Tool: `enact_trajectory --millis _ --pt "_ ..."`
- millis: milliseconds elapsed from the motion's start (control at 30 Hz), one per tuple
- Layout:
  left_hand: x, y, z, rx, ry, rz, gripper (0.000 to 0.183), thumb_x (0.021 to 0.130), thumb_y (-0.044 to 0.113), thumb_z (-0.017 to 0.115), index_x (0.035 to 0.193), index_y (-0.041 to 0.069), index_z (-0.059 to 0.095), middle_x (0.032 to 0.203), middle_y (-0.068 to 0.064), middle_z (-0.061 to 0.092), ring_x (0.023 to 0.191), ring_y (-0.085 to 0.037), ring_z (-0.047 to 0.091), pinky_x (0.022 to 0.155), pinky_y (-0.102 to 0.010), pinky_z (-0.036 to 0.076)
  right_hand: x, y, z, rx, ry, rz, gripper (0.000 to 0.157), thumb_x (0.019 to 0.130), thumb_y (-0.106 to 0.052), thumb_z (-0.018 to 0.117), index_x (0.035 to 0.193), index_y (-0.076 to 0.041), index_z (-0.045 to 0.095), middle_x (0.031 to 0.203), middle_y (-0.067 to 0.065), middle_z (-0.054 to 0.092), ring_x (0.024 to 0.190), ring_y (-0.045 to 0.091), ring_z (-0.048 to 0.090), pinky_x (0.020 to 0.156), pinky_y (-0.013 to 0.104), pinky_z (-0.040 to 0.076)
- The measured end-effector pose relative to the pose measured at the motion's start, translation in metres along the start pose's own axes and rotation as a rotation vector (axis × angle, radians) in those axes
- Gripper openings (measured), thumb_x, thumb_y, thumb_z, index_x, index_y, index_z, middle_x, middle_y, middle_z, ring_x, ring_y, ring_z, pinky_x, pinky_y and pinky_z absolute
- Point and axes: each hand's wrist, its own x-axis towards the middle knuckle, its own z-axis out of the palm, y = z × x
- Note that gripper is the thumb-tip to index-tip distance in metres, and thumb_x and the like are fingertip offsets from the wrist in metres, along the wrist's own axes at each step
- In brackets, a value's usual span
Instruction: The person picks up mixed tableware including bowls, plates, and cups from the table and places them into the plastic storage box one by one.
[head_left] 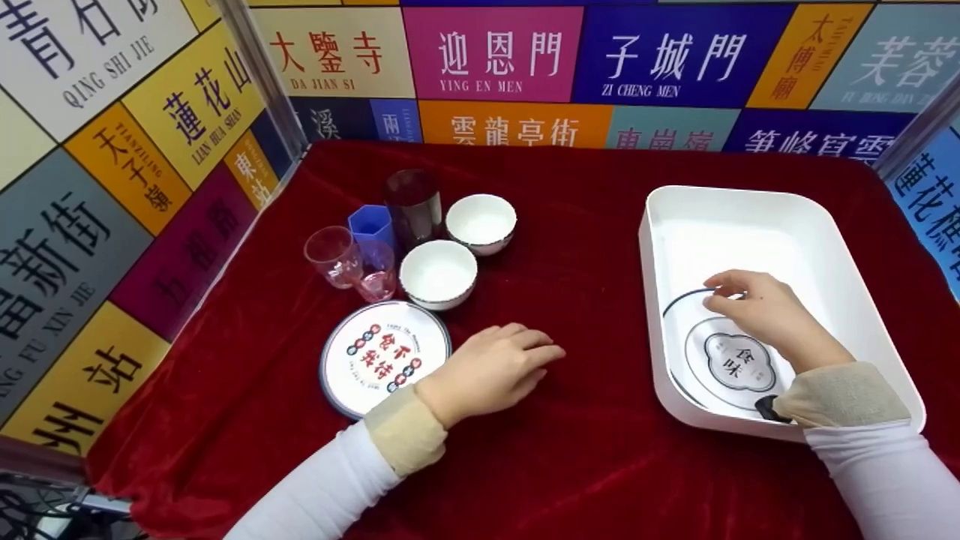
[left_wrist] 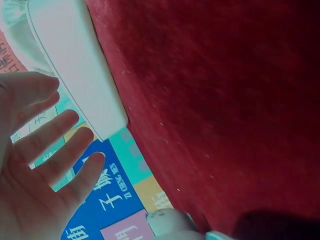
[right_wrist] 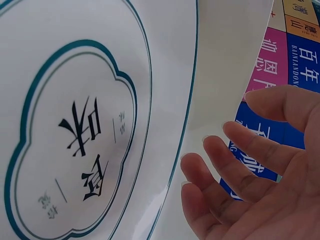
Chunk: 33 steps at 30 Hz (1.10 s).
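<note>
And here we are at the bench [head_left: 570,457], draped in deep red cloth, with two hands out over it and nothing in either! The right hand [head_left: 761,307] is inside the white tub [head_left: 757,232], fingers loosely bent and spread, grasping nothing, right beside the upper edge of the blue-rimmed plate [head_left: 739,364]. That plate lies in the near part of the tub, face up, black characters sitting in a scalloped emblem; whether a fingertip brushes its rim, I cannot tell!

Across to the left hand [head_left: 491,367], palm down above the cloth, fingers relaxed and apart, holding nothing at all. Just beside it, partly behind the wrist in the head view, is the dark-rimmed plate [head_left: 386,356], lying face up with red characters in its middle and small red and blue discs around them.

Beyond that plate, what a cluster! The nearer white bowl [head_left: 439,274] and the farther white bowl [head_left: 481,221] sit upright, close together; behind and to the left stands the dark cup [head_left: 415,206], then the blue six-sided cup [head_left: 371,225], with the clear pinkish cup [head_left: 333,259] and the pink-bottomed cup [head_left: 377,281] in front, and bright lettered panels [head_left: 491,56] rising behind the lot
</note>
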Motion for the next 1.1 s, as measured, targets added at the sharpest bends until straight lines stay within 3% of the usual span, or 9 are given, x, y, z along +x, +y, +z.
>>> enact_trajectory --millis 233,700,967,1100 --pt "-0.008 -0.005 -0.001 -0.015 -0.029 -0.031 0.034 0.101 0.026 0.06 0.134 0.021 0.065 0.127 0.002 0.068 0.116 -0.019 0.063 0.094 -0.035 0.055 0.001 0.001 0.001 -0.011 -0.001 0.001 0.054 0.102 -0.034 0.056 0.144 -0.002 0.049 0.137 0.026 0.054 0.119 0.038 0.052 0.081 0.026 0.046" --pt "-0.024 -0.019 0.001 -0.053 0.053 -0.061 0.033 0.098 0.021 0.064 0.131 0.017 0.067 0.12 -0.002 0.07 0.106 -0.021 0.065 0.09 -0.037 0.055 0.001 -0.002 0.002 0.008 -0.008 -0.008 0.055 0.101 -0.034 0.058 0.145 -0.001 0.049 0.137 0.026 0.055 0.121 0.039 0.054 0.08 0.025 0.047" --pt "-0.034 -0.028 0.0 -0.081 0.066 -0.109 0.033 0.097 0.019 0.065 0.13 0.016 0.068 0.119 -0.004 0.07 0.106 -0.023 0.065 0.09 -0.038 0.056 0.002 -0.003 0.001 0.007 -0.011 -0.01 0.055 0.101 -0.034 0.058 0.145 -0.001 0.048 0.137 0.027 0.054 0.122 0.042 0.054 0.085 0.033 0.049" --pt "-0.038 -0.032 0.0 -0.094 0.068 -0.128 0.033 0.097 0.018 0.066 0.13 0.015 0.068 0.119 -0.004 0.07 0.107 -0.022 0.065 0.092 -0.038 0.055 0.002 -0.003 0.001 0.01 -0.01 -0.01 0.055 0.101 -0.033 0.058 0.145 -0.001 0.048 0.136 0.027 0.055 0.121 0.04 0.054 0.082 0.028 0.048"
